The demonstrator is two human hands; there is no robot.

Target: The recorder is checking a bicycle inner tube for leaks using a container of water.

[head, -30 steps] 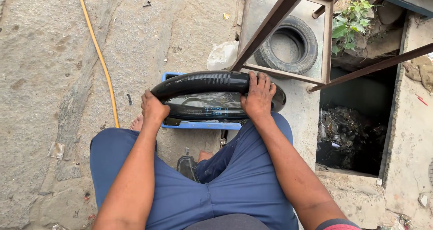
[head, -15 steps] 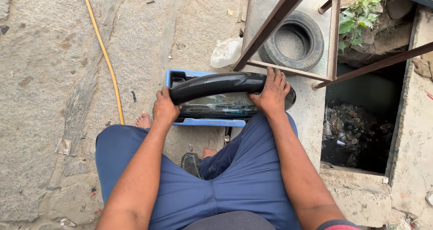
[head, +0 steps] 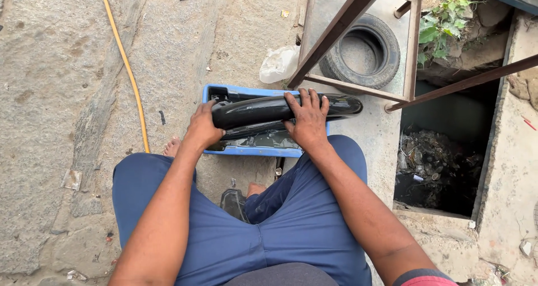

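Observation:
A black rubber inner tube point(head: 263, 109) lies across a blue plastic tub point(head: 246, 150) that holds dark water. My left hand point(head: 203, 128) grips the tube's left end at the tub's left side. My right hand point(head: 307, 119) presses down on the tube near its middle, fingers spread over the top. The tube's right end sticks out past the tub's right rim. I sit on the stone ground in blue trousers, knees on either side of the tub.
A yellow hose point(head: 126, 67) runs over the stone ground at left. A white plastic bag point(head: 279, 63) lies behind the tub. A rusty metal frame point(head: 358, 17) stands over a black tyre point(head: 364, 52). An open pit point(head: 443, 157) with debris lies at right.
The tube, a wide loop a second ago, is now squeezed flatter and longer across the tub. My right hand has shifted inward along it.

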